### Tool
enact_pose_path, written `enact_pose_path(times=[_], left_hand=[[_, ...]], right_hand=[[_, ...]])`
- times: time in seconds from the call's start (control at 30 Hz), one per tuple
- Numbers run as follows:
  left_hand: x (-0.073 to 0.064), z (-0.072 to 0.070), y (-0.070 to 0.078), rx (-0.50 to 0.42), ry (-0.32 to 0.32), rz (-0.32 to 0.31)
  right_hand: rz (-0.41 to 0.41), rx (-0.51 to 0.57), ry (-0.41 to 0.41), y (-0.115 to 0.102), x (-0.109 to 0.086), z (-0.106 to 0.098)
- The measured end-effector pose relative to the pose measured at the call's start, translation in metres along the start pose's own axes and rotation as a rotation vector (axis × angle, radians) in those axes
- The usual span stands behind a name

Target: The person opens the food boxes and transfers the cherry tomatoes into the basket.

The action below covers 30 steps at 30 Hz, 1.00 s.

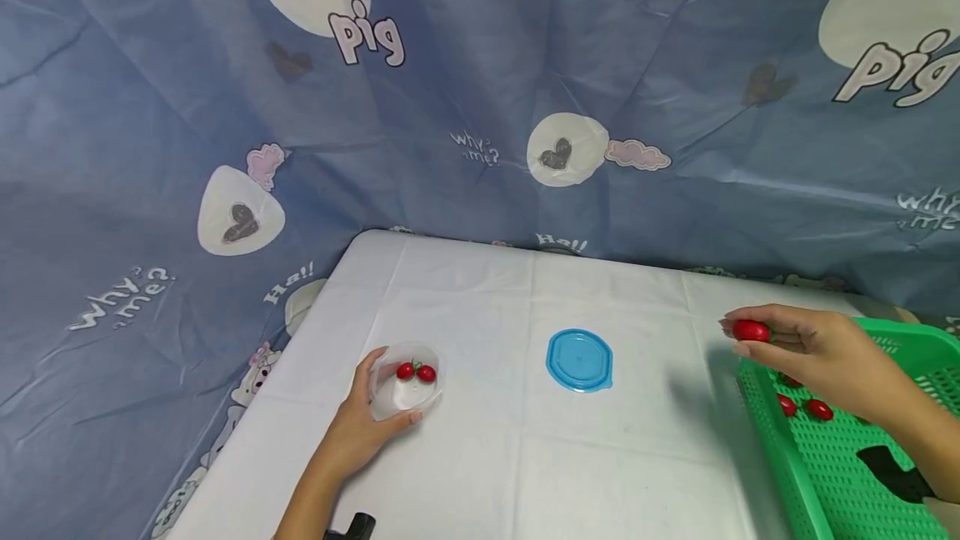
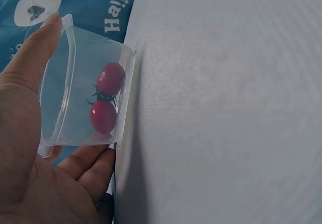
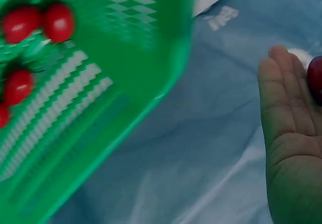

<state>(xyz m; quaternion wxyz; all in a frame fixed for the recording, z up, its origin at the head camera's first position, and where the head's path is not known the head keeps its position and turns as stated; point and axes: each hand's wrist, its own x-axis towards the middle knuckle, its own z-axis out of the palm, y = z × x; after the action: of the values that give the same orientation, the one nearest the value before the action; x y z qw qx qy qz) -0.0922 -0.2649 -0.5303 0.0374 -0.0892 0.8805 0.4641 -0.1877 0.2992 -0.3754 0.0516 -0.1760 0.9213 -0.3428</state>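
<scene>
My left hand (image 1: 365,427) grips a small clear plastic container (image 1: 386,394) on the white table, thumb on one side and fingers on the other. Inside it lie two red cherry tomatoes (image 2: 110,79) with green stems, side by side on the bottom. Over the left rim of the green basket (image 1: 795,473), my right hand (image 1: 821,352) pinches another cherry tomato (image 1: 751,331) between thumb and fingertips. In the right wrist view this tomato shows only partly, at the right edge. More tomatoes (image 1: 819,409) lie in the basket below the hand.
A blue lid (image 1: 580,360) lies flat on the white table (image 1: 480,473), between the container and the basket. Behind the table hangs a blue printed cloth (image 1: 450,90), which also runs down its left side. The basket stands at the right edge of the view.
</scene>
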Motion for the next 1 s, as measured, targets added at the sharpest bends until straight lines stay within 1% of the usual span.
enact_pose_path(times=[0.13, 0.27, 0.33, 0.4, 0.47, 0.63, 0.77, 0.87, 1.0], left_hand=[[0.001, -0.002, 0.001, 0.001, 0.003, 0.006], [0.001, -0.004, 0.004, -0.002, 0.001, 0.003], [0.0, -0.005, 0.005, 0.002, -0.001, 0.004], [0.0, -0.006, 0.006, 0.007, 0.0, 0.009], [0.001, -0.007, 0.007, 0.013, 0.005, 0.018], [0.002, -0.006, 0.005, 0.014, 0.011, 0.029], [0.002, -0.003, 0.002, -0.001, 0.004, 0.014], [0.001, -0.002, 0.001, -0.007, -0.004, 0.002], [0.001, 0.001, 0.001, -0.012, -0.003, -0.003]], right_hand=[[0.048, -0.068, 0.031, 0.025, -0.01, -0.009], [0.035, -0.145, 0.085, 0.055, -0.02, -0.014], [0.047, -0.198, 0.099, 0.071, -0.024, -0.013], [0.073, -0.247, 0.089, 0.085, -0.027, -0.009], [0.106, -0.296, 0.058, 0.099, -0.029, -0.006], [0.161, -0.335, -0.037, 0.124, -0.028, -0.001], [0.178, -0.333, -0.074, 0.136, -0.026, 0.004], [0.186, -0.338, -0.083, 0.141, -0.027, 0.007], [0.214, -0.311, -0.09, 0.147, -0.029, 0.011]])
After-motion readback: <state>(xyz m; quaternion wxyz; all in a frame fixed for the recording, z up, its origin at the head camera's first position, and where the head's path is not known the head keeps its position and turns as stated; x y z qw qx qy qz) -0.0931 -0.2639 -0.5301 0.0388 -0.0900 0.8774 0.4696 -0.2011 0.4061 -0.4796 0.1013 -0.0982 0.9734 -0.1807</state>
